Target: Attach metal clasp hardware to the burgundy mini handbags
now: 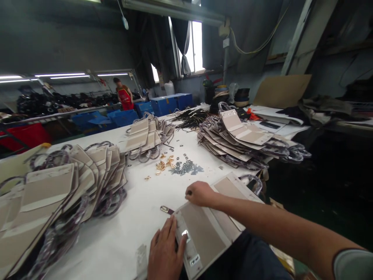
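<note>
A beige bag panel [201, 229] with paler strips lies before me at the table's near edge. Two shiny metal pieces show along its left side. My left hand [166, 251] is at that side, thumb on top and fingers along the edge, holding it. Just beyond those fingertips, a dark tab with a metal fitting [166, 210] sticks out past the edge. Over the panel's far edge is my right hand [201, 193], its fingers curled closed; whatever they may hold is hidden. A plastic-wrapped handle [253, 182] shows at the panel's far right.
Stacked bag panels stand at left [46, 186], farther back [141, 136] and at right [233, 136]. Loose gold fittings [164, 165] and small grey metal plates [186, 168] lie mid-table. Dark strips [192, 118] are heaped behind. A person in a red apron [124, 97] stands far off.
</note>
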Action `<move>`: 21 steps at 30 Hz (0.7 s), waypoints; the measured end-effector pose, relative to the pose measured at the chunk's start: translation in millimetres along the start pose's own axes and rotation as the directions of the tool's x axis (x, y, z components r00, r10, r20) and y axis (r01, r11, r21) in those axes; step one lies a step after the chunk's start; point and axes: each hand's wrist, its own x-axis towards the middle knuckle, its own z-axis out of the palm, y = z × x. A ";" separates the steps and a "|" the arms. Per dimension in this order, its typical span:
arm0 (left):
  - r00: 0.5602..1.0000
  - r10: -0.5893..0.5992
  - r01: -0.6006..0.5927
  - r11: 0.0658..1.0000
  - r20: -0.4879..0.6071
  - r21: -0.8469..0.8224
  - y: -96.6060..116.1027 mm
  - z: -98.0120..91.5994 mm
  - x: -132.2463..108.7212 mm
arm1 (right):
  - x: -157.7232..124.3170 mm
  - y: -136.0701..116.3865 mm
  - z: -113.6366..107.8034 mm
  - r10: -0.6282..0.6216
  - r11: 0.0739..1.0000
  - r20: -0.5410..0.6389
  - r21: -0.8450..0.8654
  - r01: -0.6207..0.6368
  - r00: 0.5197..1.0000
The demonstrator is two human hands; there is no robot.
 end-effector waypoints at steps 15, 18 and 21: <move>0.994 -0.031 0.018 0.991 -0.106 -0.129 -11.7 18.0 -2.4 | 132.4 110.3 -22.4 0.382 0.924 -0.074 0.048 -0.380 0.921; 0.998 -0.038 0.031 0.989 -0.048 -0.144 -6.0 7.7 -1.0 | 137.9 112.0 -17.7 0.394 0.919 -0.074 0.057 -0.391 0.916; 0.998 -0.060 0.059 0.988 0.000 -0.140 -0.3 -1.4 0.6 | 137.6 113.6 -17.5 0.391 0.920 -0.065 0.060 -0.387 0.918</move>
